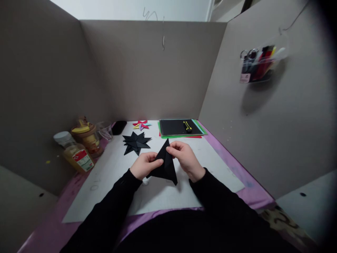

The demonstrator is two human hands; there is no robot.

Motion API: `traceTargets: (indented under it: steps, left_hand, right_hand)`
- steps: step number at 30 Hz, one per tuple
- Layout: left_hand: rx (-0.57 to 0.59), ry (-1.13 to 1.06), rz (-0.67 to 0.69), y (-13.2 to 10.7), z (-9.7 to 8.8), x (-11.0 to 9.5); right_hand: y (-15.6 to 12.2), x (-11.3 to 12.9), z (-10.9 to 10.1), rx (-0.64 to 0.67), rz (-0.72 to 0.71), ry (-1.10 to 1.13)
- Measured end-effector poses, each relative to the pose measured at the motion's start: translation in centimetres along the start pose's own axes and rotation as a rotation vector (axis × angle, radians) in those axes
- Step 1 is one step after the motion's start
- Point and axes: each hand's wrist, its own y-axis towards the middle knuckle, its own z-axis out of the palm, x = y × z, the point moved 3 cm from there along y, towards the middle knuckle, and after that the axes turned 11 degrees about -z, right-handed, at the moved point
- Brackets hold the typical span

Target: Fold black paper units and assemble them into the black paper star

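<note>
A piece of folded black paper (166,168), shaped roughly like a triangle with its point upward, is held between my two hands above the white sheet. My left hand (145,164) pinches its left side, thumb on the front face. Near the top point, my right hand (184,157) grips the right edge between thumb and fingers. Just beyond my left hand, a black paper star (136,142) with several points lies flat. A smaller multicoloured paper star (141,125) rests farther back.
A stack of coloured paper (171,128) with a yellow-and-black cutter (187,126) on it lies at the back right. Along the left stand a glue bottle (79,156), a brown cup (88,137), a clear cup (104,130) and a black phone (119,127). Grey panels enclose the table.
</note>
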Motion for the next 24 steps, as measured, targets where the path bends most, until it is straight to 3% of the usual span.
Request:
traceTargets:
  steps: [4,10,18,24]
  left_hand:
    - [-0.043,-0.093,-0.031,0.2,0.1,0.5]
    - [-0.114,-0.223,0.034,-0.3,0.1,-0.4]
    - [-0.062,-0.210,0.039,-0.7,0.2,-0.8]
    - [-0.101,-0.145,0.047,-0.6,0.0,-0.6]
  right_hand:
    - [-0.1,-0.4,-0.1,0.077,0.036,-0.007]
    - [-1.0,-0.6,0.1,0.170,0.033,-0.085]
    - [-1.1,-0.8,0.0,0.193,0.049,-0.091]
    - [-1.2,-0.8,0.2,0.202,0.063,-0.089]
